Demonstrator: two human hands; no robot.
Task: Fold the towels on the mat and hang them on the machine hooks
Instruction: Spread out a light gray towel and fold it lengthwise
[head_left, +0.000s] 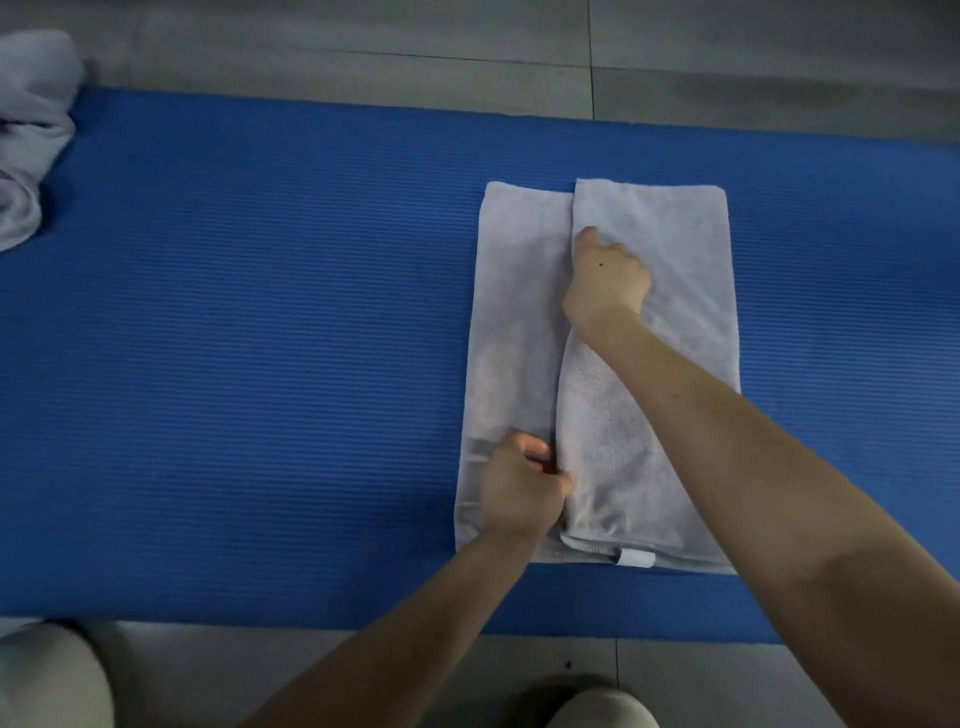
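Observation:
A pale grey towel lies flat on the blue mat, right of centre, with its right part folded over onto the left so that a long edge runs down the middle. My right hand pinches that folded edge near the far end. My left hand grips the same edge near the near end, fingers curled round it. A white label shows at the towel's near edge. No machine hooks are in view.
A heap of loose pale towels sits at the mat's far left corner. Grey floor tiles lie beyond the mat and in front of it. My knees show at the bottom edge.

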